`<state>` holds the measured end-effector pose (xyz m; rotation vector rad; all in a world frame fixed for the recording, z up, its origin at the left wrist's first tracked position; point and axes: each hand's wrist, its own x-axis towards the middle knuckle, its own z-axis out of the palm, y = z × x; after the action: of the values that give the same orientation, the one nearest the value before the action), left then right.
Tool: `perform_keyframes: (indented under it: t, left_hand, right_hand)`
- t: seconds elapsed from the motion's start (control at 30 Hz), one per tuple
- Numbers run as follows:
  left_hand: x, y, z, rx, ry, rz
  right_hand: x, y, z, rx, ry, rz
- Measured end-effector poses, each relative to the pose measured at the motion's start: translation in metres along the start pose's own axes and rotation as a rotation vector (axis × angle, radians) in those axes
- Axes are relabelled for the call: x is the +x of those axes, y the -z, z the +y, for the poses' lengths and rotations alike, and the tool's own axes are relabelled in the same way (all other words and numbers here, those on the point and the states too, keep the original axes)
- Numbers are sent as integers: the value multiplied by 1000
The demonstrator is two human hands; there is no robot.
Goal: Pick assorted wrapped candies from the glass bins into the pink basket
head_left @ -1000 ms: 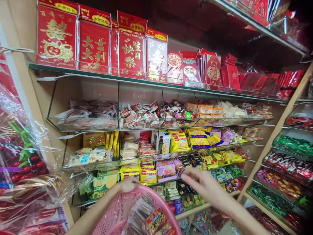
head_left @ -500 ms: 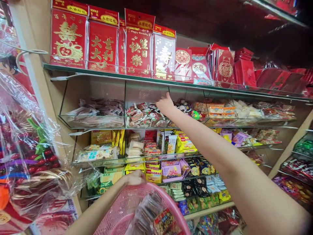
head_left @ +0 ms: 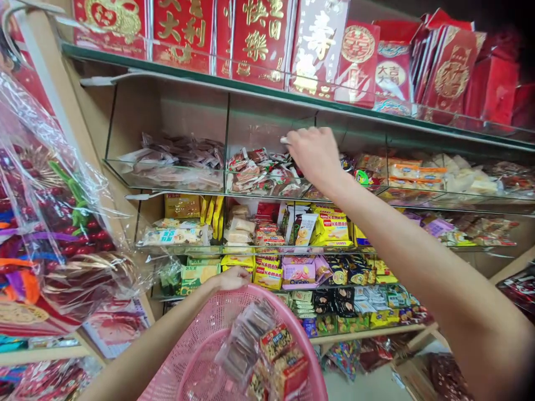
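Note:
My left hand [head_left: 234, 278] is wrapped round the rim of a pink plastic basket [head_left: 315, 356]. Inside the basket lie clear-wrapped brown snacks [head_left: 246, 340] and red-and-yellow snack packs [head_left: 289, 370]. My right hand [head_left: 314, 153] is raised before the upper glass-fronted compartments, its fingers curled down with the back of the hand facing me. A small pale tip shows at its left edge; what the fingers hold, if anything, is hidden. Small red and white wrapped snacks [head_left: 267, 172] lie in the compartment just left of and below that hand.
Red envelopes [head_left: 261, 39] stand on the glass shelf above. Lower shelves hold yellow packs [head_left: 332, 225] and purple packs [head_left: 298, 272]. At the left hang plastic-wrapped decorations [head_left: 71, 223]. Glass dividers and front panes edge the compartments.
The view has moved closer and lower. My right hand has turned from fingers reaching at the divider to a curled shape. My left hand still holds the basket, whose contents show more.

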<state>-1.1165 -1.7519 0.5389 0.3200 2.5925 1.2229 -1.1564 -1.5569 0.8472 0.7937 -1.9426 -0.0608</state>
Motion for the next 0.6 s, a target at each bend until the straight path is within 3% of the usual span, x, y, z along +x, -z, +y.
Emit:
perform_keyframes:
  t: [0.1, 0.13, 0.2, 0.3, 0.4, 0.6]
  left_hand:
    - [1, 3, -1, -15, 6, -9]
    - [2, 4, -2, -17, 14, -16]
    - [5, 6, -2, -12, 33, -30]
    - [10, 6, -1, 14, 67, -43]
    - [11, 3, 3, 29, 95, -54]
    - [0, 1, 16, 40, 115, -80]
  right_hand:
    - [-64, 32, -37, 204, -19, 99]
    - [-90, 35, -54, 328, 12, 60]
    - [-141, 28, -90, 571, 107, -165]
    - [-199, -6, -144, 775, 205, -610]
    - [-222, -44, -185, 739, 227, -838]
    - [-233, -77, -241, 562, 417, -897]
